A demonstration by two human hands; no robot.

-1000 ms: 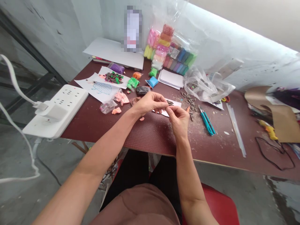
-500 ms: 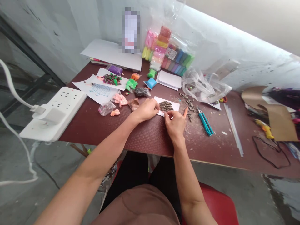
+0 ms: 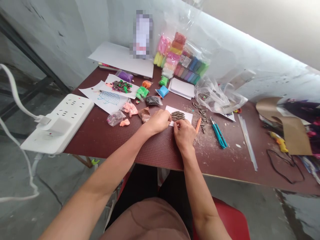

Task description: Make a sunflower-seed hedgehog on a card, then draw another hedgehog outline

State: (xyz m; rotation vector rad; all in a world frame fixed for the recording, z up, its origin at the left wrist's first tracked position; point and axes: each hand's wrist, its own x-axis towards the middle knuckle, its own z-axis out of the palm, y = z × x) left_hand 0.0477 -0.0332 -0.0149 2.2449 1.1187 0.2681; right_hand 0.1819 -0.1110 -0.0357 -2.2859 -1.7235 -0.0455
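A small white card (image 3: 188, 116) lies on the brown table, bearing a cluster of striped sunflower seeds (image 3: 178, 115) that overlap like leaves. My left hand (image 3: 161, 120) rests at the card's left edge, its fingers curled in and the tips at the near end of the seeds. Along the card's near edge is my right hand (image 3: 185, 132), thumb and fingers drawn together in a pinch. What either pinch holds is hidden or too small to make out. Just right of my right hand lies an orange stick-like tool (image 3: 198, 125), with loose sunflower seeds (image 3: 200, 109) beyond it.
Teal snips (image 3: 219, 134) and clear glue sticks (image 3: 247, 141) lie to the right, before a yellow glue gun (image 3: 279, 141). Leftward are clay packets (image 3: 142, 93), a hedgehog drawing (image 3: 108, 97) and a white power strip (image 3: 60, 123). Bagged coloured clay (image 3: 172, 56) leans on the wall.
My right hand has shifted slightly left along the card's near edge, closer to my left hand. My left hand stays by the seeds. The whole view has tilted a little.
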